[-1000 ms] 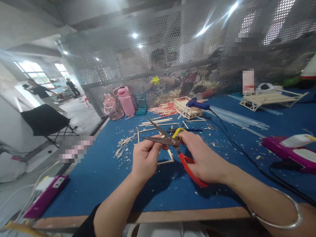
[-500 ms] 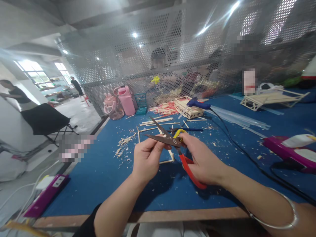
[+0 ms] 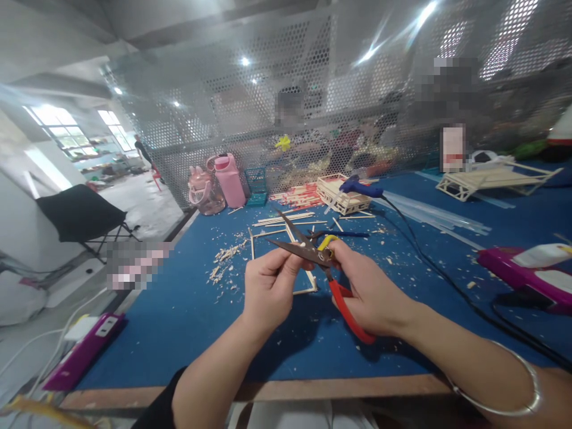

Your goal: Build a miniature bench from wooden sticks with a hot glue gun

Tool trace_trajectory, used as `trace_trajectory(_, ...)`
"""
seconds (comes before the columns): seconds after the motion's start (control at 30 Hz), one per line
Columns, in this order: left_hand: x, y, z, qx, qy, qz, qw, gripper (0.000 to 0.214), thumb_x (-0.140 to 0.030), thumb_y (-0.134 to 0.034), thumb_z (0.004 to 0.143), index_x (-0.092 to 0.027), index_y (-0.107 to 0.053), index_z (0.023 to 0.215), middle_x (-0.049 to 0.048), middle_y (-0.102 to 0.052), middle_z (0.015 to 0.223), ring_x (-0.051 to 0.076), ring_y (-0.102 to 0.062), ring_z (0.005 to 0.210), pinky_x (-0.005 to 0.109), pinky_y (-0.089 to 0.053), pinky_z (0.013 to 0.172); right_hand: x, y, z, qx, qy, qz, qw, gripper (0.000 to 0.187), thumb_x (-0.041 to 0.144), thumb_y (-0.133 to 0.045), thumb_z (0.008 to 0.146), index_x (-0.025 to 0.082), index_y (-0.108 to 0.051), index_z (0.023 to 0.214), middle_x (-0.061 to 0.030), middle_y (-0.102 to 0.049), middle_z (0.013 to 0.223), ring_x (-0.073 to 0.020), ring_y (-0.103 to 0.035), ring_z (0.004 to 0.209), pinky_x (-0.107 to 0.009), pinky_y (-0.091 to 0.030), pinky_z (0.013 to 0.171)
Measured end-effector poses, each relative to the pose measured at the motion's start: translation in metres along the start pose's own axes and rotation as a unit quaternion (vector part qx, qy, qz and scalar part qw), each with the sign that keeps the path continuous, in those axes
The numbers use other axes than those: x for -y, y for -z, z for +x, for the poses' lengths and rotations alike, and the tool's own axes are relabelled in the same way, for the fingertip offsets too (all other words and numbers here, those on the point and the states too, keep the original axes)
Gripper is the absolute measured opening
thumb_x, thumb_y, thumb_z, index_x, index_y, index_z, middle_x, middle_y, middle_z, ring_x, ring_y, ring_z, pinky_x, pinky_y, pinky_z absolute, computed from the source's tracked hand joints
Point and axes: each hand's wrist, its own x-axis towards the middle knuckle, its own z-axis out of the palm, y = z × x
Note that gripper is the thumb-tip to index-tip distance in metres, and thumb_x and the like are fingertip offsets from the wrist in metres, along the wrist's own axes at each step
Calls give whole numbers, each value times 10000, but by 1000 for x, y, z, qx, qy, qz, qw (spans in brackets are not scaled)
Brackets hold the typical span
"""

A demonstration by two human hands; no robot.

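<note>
My right hand (image 3: 373,286) is wrapped round the scissors (image 3: 322,256), which have one red and one yellow handle. Their dark blades stand apart, pointing up and to the left. Close beside the lower blade, my left hand (image 3: 270,286) pinches a thin wooden stick; only its pale tip (image 3: 302,244) shows between the blades, and the rest is hidden by the fingers. Beneath both hands, a frame of thin sticks (image 3: 306,291) lies on the blue tabletop (image 3: 187,333), partly covered by the left hand.
Wood scraps (image 3: 223,259) and loose sticks (image 3: 286,219) lie around the frame. Farther back are a stick-built model (image 3: 342,199), a blue glue gun (image 3: 364,189) with its cord, clear glue sticks (image 3: 433,211), dark-handled pliers (image 3: 344,233) and a pink bottle (image 3: 230,182). Purple power strips (image 3: 84,351) flank the table.
Both hands and the scissors have shifted very slightly right in the picture, with the blades still apart. A person at the far left is out of view now.
</note>
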Motion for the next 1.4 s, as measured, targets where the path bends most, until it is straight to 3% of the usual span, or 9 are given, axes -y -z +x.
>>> trace_trajectory(0.17, 2, -1, -1, -7, 16, -7, 1000, 355, -419, -510, 879, -189, -730, 721, 31, -690, 637, 132, -610, 597, 236, -482, 588, -1, -2, -2, 20, -49, 0, 999, 199, 184, -485, 661, 232, -369, 814, 18, -474, 682, -144, -388, 563, -271, -332, 528)
trace_trajectory(0.43, 3, -2, 0, -22, 19, -6, 1000, 265, -351, -577, 844, -179, -733, 715, 20, -703, 645, 135, -613, 579, 237, -490, 575, -3, -8, 0, -36, 3, -53, 998, 212, 151, -473, 651, 225, -388, 831, -44, -525, 799, -202, -489, 713, -328, -398, 634)
trace_trajectory(0.7, 2, 0, 1, -34, 6, 20, 999, 233, -273, -568, 834, -179, -753, 728, 17, -697, 604, 141, -611, 561, 219, -477, 541, -1, -4, 3, 5, -19, -13, 1000, 221, 142, -506, 644, 223, -408, 825, -17, -525, 789, -171, -459, 679, -297, -393, 613)
trace_trajectory(0.83, 3, 1, 2, -39, 8, 13, 999, 242, -278, -558, 831, -173, -759, 743, 22, -701, 608, 149, -617, 569, 223, -493, 554, 0, -6, 4, 5, -19, -9, 1000, 251, 99, -462, 621, 219, -423, 838, -22, -528, 816, -172, -467, 708, -303, -401, 634)
trace_trajectory(1.03, 3, 2, 3, -35, 9, 13, 999, 241, -293, -566, 823, -173, -760, 743, 23, -703, 607, 146, -604, 549, 218, -484, 536, 2, -8, 5, 8, -33, 24, 999, 236, 102, -459, 604, 228, -387, 791, 27, -478, 703, -137, -392, 614, -253, -346, 546)
trace_trajectory(1.23, 3, 2, 3, -41, 29, 5, 999, 292, -365, -557, 836, -177, -755, 734, 23, -675, 588, 146, -589, 554, 230, -485, 548, -2, -7, 3, 20, -50, 12, 998, 242, 92, -468, 644, 222, -412, 840, -6, -563, 773, -156, -487, 655, -266, -384, 589)
trace_trajectory(1.4, 5, 0, 3, -39, 45, -8, 998, 284, -344, -546, 841, -171, -751, 746, 28, -691, 629, 149, -615, 606, 232, -494, 593, -5, -4, 2, 24, -52, -19, 998, 196, 105, -474, 652, 229, -385, 775, -7, -562, 702, -164, -497, 612, -262, -371, 545)
